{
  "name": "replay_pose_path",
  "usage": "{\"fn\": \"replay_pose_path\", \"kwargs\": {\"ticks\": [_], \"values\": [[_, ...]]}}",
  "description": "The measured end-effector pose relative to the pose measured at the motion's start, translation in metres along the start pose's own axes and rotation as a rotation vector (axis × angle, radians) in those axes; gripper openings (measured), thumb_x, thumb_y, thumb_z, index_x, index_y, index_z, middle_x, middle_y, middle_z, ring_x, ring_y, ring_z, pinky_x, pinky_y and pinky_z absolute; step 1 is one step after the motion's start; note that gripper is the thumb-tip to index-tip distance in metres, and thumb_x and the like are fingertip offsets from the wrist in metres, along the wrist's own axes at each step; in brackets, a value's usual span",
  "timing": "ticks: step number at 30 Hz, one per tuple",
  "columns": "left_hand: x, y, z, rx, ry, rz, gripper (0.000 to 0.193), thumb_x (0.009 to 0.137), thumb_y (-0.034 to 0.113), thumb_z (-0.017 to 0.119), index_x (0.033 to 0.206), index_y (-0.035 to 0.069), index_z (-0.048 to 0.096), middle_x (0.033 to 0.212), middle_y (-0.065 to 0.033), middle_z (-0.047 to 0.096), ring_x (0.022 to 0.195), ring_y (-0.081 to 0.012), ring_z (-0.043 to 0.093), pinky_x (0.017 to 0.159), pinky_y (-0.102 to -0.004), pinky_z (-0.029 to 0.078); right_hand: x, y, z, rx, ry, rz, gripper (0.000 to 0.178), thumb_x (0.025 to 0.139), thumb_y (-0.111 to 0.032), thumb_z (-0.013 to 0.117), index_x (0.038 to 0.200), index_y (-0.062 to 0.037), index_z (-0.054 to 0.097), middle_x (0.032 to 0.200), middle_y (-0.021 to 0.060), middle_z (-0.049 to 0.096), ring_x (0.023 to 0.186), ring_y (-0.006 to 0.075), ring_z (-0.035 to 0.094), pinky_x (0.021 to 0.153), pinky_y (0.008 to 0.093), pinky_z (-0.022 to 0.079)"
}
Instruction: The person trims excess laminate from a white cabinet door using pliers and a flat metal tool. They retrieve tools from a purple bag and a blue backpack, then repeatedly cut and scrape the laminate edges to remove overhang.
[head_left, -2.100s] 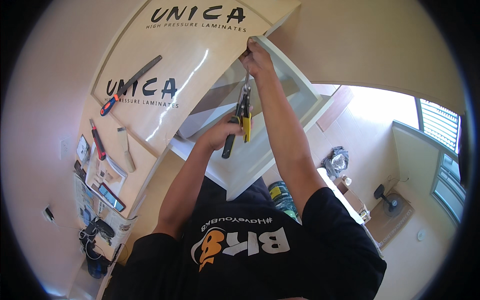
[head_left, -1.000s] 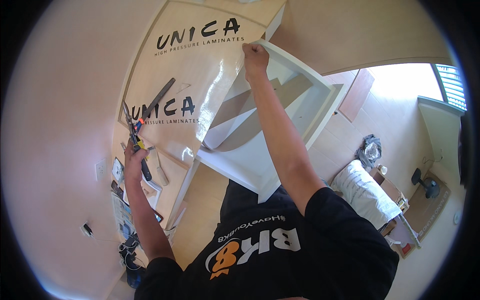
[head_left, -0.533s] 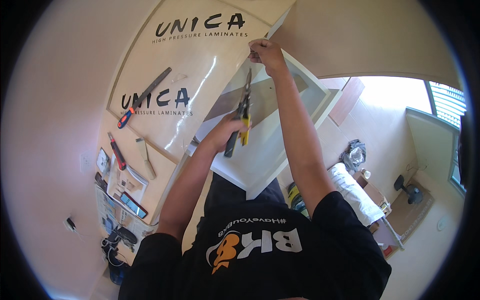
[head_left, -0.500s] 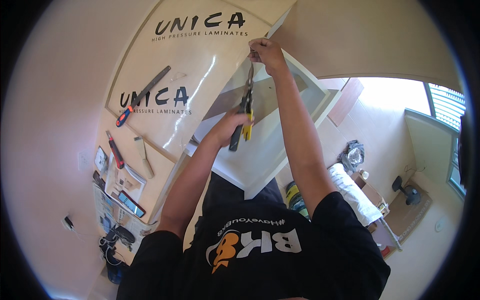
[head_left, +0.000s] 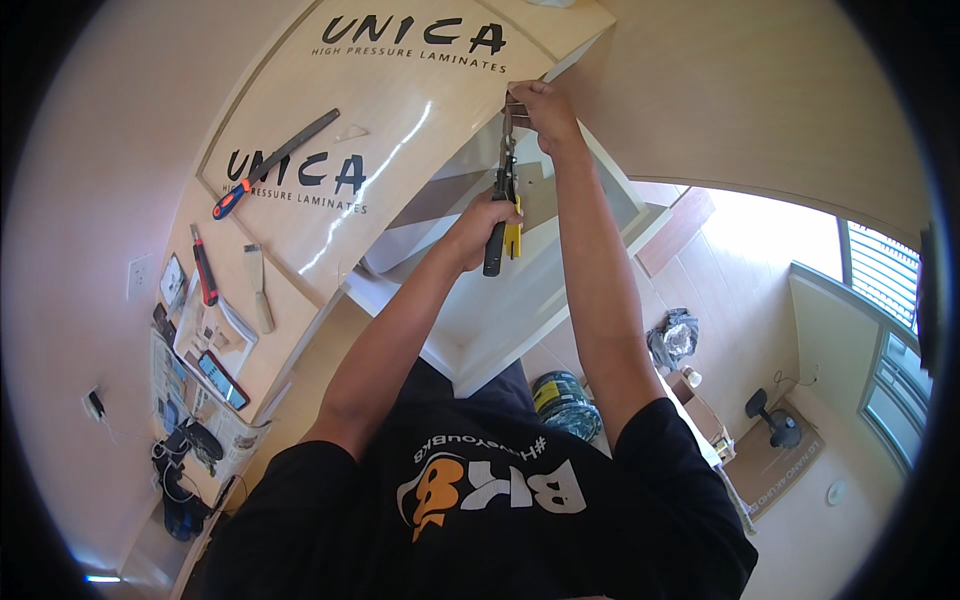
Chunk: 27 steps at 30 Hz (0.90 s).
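My left hand (head_left: 478,232) is wrapped round a pair of snips (head_left: 497,245) with black and yellow handles, its narrow metal jaws pointing away from me. The jaw tips reach up to the fingertips of my right hand (head_left: 543,112). That hand is closed in a pinch beside the edge of a pale, glossy laminate sheet (head_left: 400,120); whatever it holds is too small to make out. Below both hands stands a white open box-like cabinet (head_left: 500,315), its near corner close to my body.
On the sheet lies a file (head_left: 290,155) with a blue-and-red handle. To its left rest a red utility knife (head_left: 204,265), a scraper (head_left: 258,285) and a phone (head_left: 222,378). A large brown panel (head_left: 740,110) rises at the right. Wrapped rolls (head_left: 565,400) stand on the floor.
The snips have swung more upright, and their jaws have come up to my right fingertips. My view has turned slightly, shifting the bench and floor items leftward.
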<state>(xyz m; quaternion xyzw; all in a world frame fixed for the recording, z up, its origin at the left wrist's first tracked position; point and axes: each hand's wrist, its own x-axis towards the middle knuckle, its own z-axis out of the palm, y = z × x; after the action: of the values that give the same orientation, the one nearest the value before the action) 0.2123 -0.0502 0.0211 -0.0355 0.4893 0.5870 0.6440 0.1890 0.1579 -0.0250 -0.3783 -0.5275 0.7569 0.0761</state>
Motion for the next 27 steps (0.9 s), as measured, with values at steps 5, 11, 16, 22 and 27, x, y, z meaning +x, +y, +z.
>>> {"fn": "replay_pose_path", "kwargs": {"ticks": [5,11,16,22,27], "values": [[0.005,0.005,0.003,-0.044,0.033,0.007,0.057,0.082,0.01,0.056,0.138,0.011,0.046,0.105,-0.0105,0.06,0.092,-0.0211,0.063,0.068,-0.0297,0.049,-0.003,-0.002,0.0,0.06,-0.026,0.021,0.018,0.095,-0.019,0.068,0.103,-0.0022,0.069,0.099,0.0075,0.071,0.086,0.0211,0.069,0.08,0.0365,0.056],[0.009,0.013,-0.001,-0.006,0.044,0.038,0.056,0.082,0.012,0.056,0.137,0.009,0.047,0.106,-0.0117,0.061,0.094,-0.0218,0.064,0.071,-0.0327,0.05,-0.002,-0.001,0.006,0.11,0.016,0.025,0.02,0.094,-0.017,0.068,0.105,0.0003,0.069,0.099,0.0088,0.07,0.085,0.0231,0.069,0.077,0.0366,0.057],[0.013,0.015,-0.009,-0.027,0.034,0.024,0.054,0.082,0.013,0.058,0.135,0.007,0.049,0.104,-0.0121,0.062,0.093,-0.0213,0.065,0.069,-0.0332,0.05,-0.001,-0.002,0.007,0.09,0.013,-0.006,0.021,0.094,-0.016,0.068,0.103,0.0032,0.068,0.099,0.0105,0.071,0.085,0.0237,0.07,0.077,0.036,0.057],[0.011,0.018,-0.013,0.027,0.064,0.067,0.057,0.079,0.01,0.063,0.133,0.003,0.049,0.093,-0.0098,0.058,0.078,-0.0195,0.061,0.066,-0.0344,0.052,0.001,0.001,0.007,0.096,0.007,-0.022,0.02,0.094,-0.015,0.069,0.101,0.0037,0.068,0.095,0.011,0.071,0.081,0.0222,0.07,0.075,0.0343,0.057],[0.009,0.018,-0.014,0.069,0.09,0.074,0.056,0.078,0.009,0.063,0.132,0.002,0.049,0.09,-0.0099,0.06,0.074,-0.0194,0.063,0.062,-0.0338,0.051,0.005,0.005,0.006,0.093,0.01,-0.029,0.02,0.094,-0.014,0.069,0.1,0.0046,0.068,0.095,0.0117,0.072,0.08,0.0218,0.07,0.075,0.0341,0.058]]}}
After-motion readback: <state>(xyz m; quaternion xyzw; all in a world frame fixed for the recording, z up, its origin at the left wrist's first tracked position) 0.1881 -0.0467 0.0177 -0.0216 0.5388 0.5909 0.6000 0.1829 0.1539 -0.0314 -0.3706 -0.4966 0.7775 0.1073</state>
